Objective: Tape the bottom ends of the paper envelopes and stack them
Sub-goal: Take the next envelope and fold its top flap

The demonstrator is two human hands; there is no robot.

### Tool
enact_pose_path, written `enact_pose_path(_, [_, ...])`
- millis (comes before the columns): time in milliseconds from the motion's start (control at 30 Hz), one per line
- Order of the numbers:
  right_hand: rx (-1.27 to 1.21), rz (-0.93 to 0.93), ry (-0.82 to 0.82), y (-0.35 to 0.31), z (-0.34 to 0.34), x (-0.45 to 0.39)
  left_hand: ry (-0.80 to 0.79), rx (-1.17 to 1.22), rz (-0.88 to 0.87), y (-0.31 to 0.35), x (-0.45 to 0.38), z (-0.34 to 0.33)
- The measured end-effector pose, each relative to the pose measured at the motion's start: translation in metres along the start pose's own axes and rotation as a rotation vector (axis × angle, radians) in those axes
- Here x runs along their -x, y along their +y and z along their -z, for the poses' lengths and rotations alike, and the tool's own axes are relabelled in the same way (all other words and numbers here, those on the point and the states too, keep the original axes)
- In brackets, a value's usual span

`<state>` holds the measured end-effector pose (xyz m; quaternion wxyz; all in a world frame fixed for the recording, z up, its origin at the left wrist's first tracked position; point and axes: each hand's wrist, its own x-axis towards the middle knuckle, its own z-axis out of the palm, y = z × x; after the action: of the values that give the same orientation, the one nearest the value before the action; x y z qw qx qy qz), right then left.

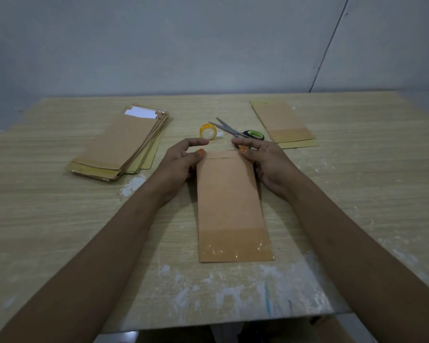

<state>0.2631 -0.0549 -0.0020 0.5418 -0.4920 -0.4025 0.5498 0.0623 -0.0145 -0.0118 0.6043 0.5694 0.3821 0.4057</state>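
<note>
A brown paper envelope lies flat in the middle of the wooden table, its near end covered by shiny clear tape. My left hand pinches its far left corner with thumb on top. My right hand pinches the far right corner the same way. A roll of clear tape stands just beyond my hands. A pile of several brown envelopes lies at the left. A small stack of taped envelopes lies at the back right.
Scissors with black and green handles lie beside the tape roll, blades pointing left and away. White paint smears mark the table's near edge. A grey wall rises behind the table.
</note>
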Motion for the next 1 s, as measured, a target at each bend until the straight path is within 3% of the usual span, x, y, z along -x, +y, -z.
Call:
enact_pose_path(233, [-0.114, -0.065, -0.091, -0.003, 0.003, 0.001, -0.067, 0.060, 0.039, 0.000, -0.004, 0.005])
enact_pose_path(433, [-0.173, -0.076, -0.106, -0.001, 0.001, 0.001, -0.100, 0.280, 0.072, 0.006, 0.003, -0.004])
enact_pose_path(600, [-0.196, -0.089, -0.053, -0.003, -0.002, 0.002, -0.036, 0.360, 0.110, 0.007, 0.003, -0.010])
enact_pose_path(733, [-0.142, 0.020, 0.152, 0.000, -0.003, -0.001, 0.124, 0.174, 0.051, 0.002, 0.002, -0.014])
enact_pose_path(867, [0.305, 0.287, 0.296, 0.012, 0.004, -0.006, 0.235, -0.165, -0.122, -0.008, 0.000, -0.012])
enact_pose_path(1000, [0.436, 0.435, 0.343, 0.016, 0.000, -0.008, 0.374, -0.348, -0.245, -0.012, -0.004, -0.010])
